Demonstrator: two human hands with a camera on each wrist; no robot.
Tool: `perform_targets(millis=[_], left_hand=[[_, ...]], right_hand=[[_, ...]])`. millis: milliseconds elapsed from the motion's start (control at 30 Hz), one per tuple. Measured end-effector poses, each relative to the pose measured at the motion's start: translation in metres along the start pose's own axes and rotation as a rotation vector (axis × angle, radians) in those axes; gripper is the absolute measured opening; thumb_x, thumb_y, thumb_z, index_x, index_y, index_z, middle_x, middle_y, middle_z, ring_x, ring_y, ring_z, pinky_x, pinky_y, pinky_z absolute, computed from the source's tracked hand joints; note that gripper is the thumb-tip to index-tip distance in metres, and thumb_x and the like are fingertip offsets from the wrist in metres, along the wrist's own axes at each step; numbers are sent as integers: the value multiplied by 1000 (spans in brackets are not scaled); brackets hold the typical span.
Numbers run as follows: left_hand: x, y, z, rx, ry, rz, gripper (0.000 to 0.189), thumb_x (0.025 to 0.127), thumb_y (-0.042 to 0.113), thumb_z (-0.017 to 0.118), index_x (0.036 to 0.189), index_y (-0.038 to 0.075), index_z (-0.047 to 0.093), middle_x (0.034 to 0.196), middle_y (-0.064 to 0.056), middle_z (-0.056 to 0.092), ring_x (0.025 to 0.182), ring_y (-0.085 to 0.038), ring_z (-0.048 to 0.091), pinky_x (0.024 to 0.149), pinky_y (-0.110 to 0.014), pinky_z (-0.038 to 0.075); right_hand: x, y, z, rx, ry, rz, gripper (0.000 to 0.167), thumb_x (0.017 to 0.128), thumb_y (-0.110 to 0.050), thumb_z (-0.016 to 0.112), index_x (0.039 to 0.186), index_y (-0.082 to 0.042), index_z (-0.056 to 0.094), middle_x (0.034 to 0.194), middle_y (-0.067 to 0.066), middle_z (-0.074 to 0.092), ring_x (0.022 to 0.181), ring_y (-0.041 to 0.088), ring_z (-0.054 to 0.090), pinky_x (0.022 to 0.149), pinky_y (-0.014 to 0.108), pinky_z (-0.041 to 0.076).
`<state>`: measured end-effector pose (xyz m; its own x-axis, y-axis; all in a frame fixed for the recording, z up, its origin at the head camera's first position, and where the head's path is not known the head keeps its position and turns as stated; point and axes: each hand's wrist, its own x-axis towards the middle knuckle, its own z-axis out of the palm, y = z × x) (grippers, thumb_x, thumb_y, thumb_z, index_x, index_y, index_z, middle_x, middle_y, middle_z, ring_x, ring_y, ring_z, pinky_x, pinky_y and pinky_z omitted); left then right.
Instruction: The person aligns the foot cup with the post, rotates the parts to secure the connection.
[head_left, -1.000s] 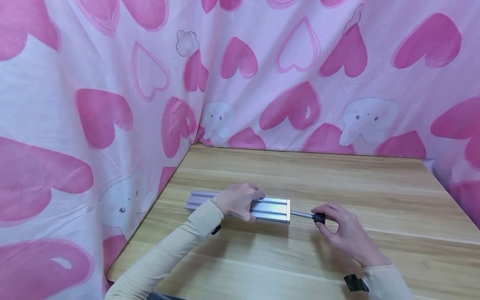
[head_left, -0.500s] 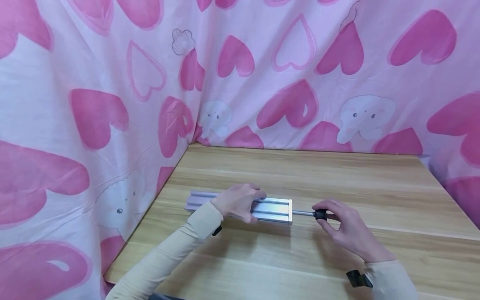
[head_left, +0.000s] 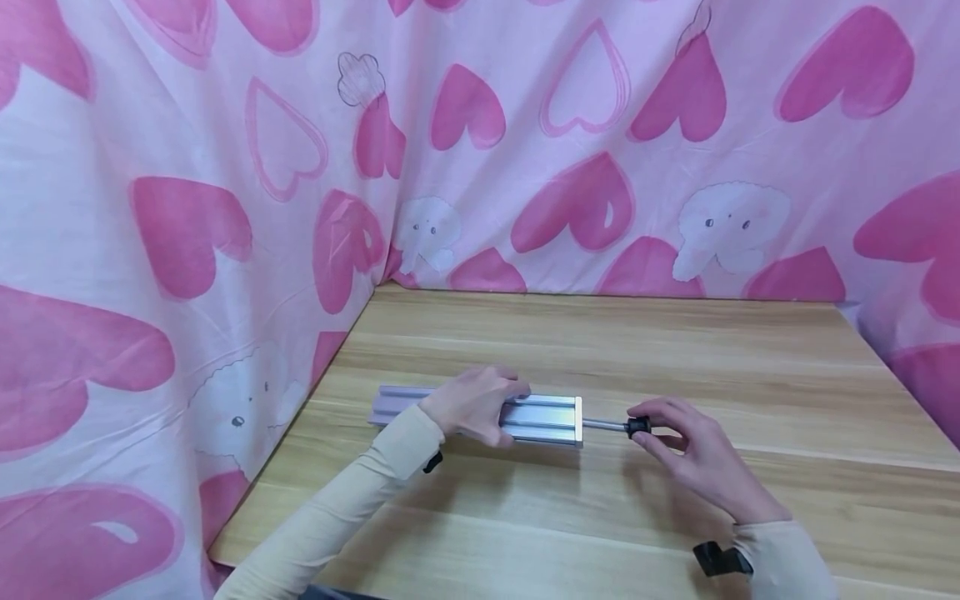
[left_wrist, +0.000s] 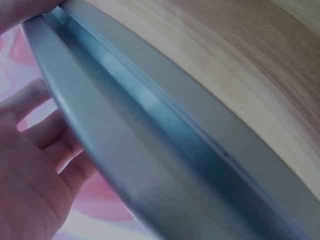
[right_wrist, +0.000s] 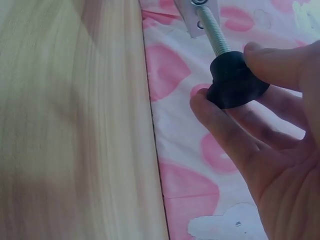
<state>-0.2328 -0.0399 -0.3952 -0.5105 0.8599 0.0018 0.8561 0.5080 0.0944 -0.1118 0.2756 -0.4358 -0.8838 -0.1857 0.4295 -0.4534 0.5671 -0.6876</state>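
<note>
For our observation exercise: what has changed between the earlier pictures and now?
The right hand shifted its grip slightly on the knob, its thumb now higher across it; the head view drifted a little. Nothing was let go: the left hand still grips the profile, and the rod still runs between profile and knob.

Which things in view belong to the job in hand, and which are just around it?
In the job:
metal profile, gripped by the left hand
threaded rod at its end
black knob, held by the right hand

Just around it:
wooden table
heart-print cloth
</note>
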Motion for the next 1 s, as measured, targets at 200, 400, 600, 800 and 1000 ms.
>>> perform_targets(millis=[200, 400, 600, 800, 1000], left_hand=[[0, 0, 2, 9, 6, 8, 62, 70, 46, 78, 122, 15, 68, 105, 1, 69, 86, -10, 58, 75, -24, 53], [1, -1, 5, -2, 10, 3, 62, 69, 46, 78, 122, 15, 68, 106, 1, 68, 87, -10, 58, 77, -25, 53], [1, -1, 7, 24, 18, 13, 61, 67, 47, 78, 119, 16, 68, 101, 2, 67, 84, -9, 57, 74, -23, 52], [-1, -1, 8, 38, 19, 4, 61, 68, 48, 78, 120, 18, 68, 103, 3, 66, 85, -9, 56, 74, -23, 52], [-3, 0, 9, 48, 24, 11, 59, 67, 47, 78, 118, 18, 67, 100, 3, 64, 83, -8, 56, 71, -22, 51]], right_hand=[[0, 3, 1, 42, 1, 78, 34, 88, -1, 74, 120, -11, 68, 107, 4, 71, 96, 1, 68, 78, 19, 58], [-1, 4, 1, 36, 5, 121, 24, 92, -9, 72, 116, -12, 68, 102, 4, 73, 91, 6, 71, 78, 18, 57], [-3, 5, 2, 18, -12, 148, 20, 98, -13, 66, 117, -11, 68, 100, 4, 75, 82, 4, 73, 73, 21, 58], [-3, 3, 3, 158, -65, 264, 25, 103, -20, 57, 118, -3, 67, 101, 14, 74, 84, 12, 75, 74, 27, 60], [-1, 1, 3, 283, -84, 347, 37, 104, -22, 56, 120, 10, 64, 102, 22, 72, 83, 15, 76, 75, 32, 61]])
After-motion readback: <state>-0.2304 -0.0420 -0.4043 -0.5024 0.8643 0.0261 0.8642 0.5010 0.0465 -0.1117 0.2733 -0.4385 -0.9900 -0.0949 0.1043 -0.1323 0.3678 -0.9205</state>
